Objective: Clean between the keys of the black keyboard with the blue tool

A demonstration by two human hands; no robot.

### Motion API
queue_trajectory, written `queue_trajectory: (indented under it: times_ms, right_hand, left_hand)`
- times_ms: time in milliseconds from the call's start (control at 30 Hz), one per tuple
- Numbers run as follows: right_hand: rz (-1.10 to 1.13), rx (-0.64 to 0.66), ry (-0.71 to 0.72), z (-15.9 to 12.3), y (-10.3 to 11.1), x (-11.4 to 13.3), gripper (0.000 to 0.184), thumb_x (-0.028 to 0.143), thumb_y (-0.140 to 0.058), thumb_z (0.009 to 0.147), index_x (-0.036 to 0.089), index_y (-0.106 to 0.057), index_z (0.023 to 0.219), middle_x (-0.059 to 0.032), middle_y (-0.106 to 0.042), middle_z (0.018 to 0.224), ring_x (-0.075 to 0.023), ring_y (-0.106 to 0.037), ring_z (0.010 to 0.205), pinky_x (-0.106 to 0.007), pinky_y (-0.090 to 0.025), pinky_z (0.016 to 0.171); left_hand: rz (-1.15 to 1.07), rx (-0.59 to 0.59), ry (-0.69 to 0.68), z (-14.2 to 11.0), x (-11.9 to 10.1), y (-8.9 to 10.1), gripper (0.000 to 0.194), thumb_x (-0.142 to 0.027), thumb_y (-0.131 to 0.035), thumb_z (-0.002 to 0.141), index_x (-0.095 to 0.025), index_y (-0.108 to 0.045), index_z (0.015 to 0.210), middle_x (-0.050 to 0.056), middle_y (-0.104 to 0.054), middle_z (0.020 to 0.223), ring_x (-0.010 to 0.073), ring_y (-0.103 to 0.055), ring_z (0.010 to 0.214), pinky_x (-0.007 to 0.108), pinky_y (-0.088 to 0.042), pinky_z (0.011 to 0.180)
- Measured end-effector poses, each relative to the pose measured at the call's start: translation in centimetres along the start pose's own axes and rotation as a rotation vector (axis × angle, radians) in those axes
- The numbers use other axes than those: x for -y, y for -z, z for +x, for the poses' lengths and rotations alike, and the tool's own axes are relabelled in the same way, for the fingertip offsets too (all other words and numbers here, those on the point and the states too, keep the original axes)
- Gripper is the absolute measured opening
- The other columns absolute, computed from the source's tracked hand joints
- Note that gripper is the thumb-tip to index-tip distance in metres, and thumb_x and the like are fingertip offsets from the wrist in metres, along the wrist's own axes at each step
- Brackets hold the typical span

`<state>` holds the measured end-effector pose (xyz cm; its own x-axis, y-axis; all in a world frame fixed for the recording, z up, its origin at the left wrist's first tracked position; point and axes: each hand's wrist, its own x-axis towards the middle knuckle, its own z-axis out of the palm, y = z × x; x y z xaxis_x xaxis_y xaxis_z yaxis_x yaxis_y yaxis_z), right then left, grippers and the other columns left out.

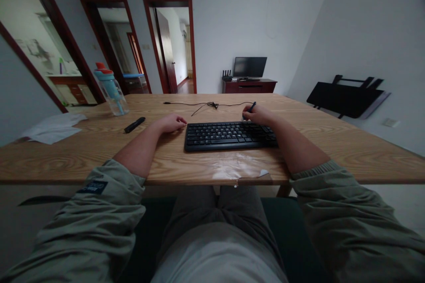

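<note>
Pale walls enclose a wood-grained surface (pixel 332 146), where a black keyboard (pixel 215 136) lies near the front edge. Of the 2 hands, the left hand (pixel 171 123) rests loosely open beside its far left corner; the right hand (pixel 257 115) grips a slim dark tool (pixel 253 105) by its far edge. Beyond lies a bundled cable (pixel 213 105).

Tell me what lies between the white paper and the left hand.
In the head view, a slim black object lies between the white paper and the left hand; the bottle stands a little farther back.
</note>
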<state>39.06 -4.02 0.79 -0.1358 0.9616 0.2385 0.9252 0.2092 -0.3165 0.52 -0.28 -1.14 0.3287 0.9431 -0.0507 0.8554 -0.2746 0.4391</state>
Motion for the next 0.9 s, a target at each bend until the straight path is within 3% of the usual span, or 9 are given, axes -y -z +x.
queue_trajectory:
  times_ms: [333, 633, 900]
  right_hand:
    - [0.04, 0.004, -0.032, -0.4, 1.0, -0.9, 0.019, 0.017, -0.045, 0.089, 0.012, -0.06, 0.079, -0.009, -0.066, 0.085, -0.0179, -0.057, 0.076, -0.027, -0.039, 0.067]
    - [0.067, 0.045, -0.021, -1.3, 1.5, 0.4, 0.019, 0.014, -0.045, 0.09, 0.013, -0.059, 0.077, -0.0078, -0.065, 0.085, -0.0167, -0.055, 0.076, -0.025, -0.038, 0.067]
    - [0.089, 0.02, -0.006, -1.0, 0.9, 0.1, 0.017, 0.011, -0.047, 0.09, 0.013, -0.059, 0.079, -0.0072, -0.066, 0.087, -0.0165, -0.055, 0.078, -0.024, -0.039, 0.069]
  left_hand:
    - [-0.056, -0.001, -0.009, 0.4, 0.5, -0.2, 0.041, -0.029, -0.061, 0.079, -0.012, -0.071, 0.116, 0.007, -0.071, 0.089, 0.0154, -0.058, 0.069, 0.025, -0.042, 0.06]
    - [-0.078, 0.015, 0.024, -0.6, -0.4, -0.1, 0.038, -0.027, -0.059, 0.083, -0.012, -0.07, 0.116, 0.004, -0.066, 0.077, 0.0119, -0.05, 0.057, 0.024, -0.037, 0.054]
    - [-0.037, 0.027, 0.022, -0.2, -0.2, 0.0, 0.044, -0.03, -0.058, 0.079, -0.013, -0.069, 0.118, 0.006, -0.069, 0.084, 0.0146, -0.053, 0.062, 0.026, -0.039, 0.056]
